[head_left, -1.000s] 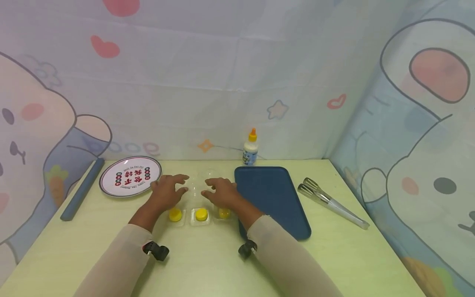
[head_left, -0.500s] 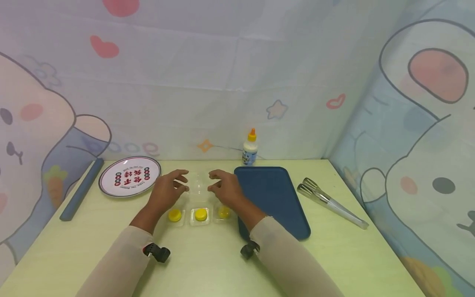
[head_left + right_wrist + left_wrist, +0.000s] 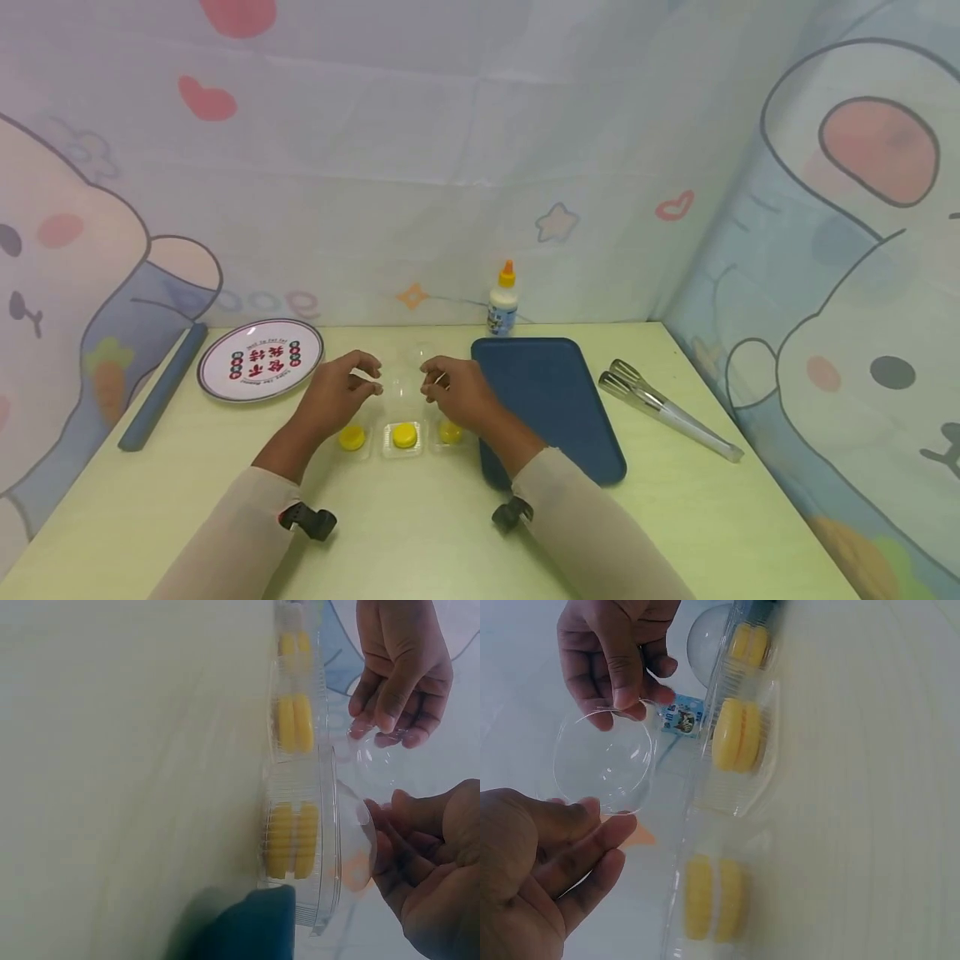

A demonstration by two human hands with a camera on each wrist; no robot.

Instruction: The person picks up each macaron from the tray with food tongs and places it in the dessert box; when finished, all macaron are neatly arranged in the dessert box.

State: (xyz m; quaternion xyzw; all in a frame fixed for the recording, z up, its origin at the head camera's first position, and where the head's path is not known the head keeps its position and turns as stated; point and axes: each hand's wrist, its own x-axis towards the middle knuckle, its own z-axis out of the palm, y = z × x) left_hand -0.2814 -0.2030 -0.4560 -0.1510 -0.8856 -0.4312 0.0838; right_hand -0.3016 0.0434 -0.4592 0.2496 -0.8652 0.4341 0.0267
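Between my two hands is a clear plastic dome lid (image 3: 401, 393), raised above the table. My left hand (image 3: 337, 392) pinches its left rim between thumb and fingers. On the opposite rim, my right hand (image 3: 462, 389) pinches too, as the left wrist view of the dome (image 3: 604, 769) shows. Three yellow macarons sit in a row of clear containers just nearer than the hands: a left macaron (image 3: 352, 437), a middle macaron (image 3: 405, 435) and a right macaron (image 3: 451, 432), partly behind my right wrist. Another clear dome (image 3: 707, 646) shows beyond the row.
A white plate (image 3: 258, 361) with red lettering lies at the left, beside a grey-blue roll (image 3: 163, 387). Right of the hands is a dark blue tray (image 3: 551, 408), then metal tongs (image 3: 667, 410). A glue bottle (image 3: 502, 308) stands at the back by the cloth backdrop (image 3: 360, 208).
My right hand has shifted slightly to the right since a second ago. Both hands have dipped a little with the dome over the last half second. The macarons stay in place.
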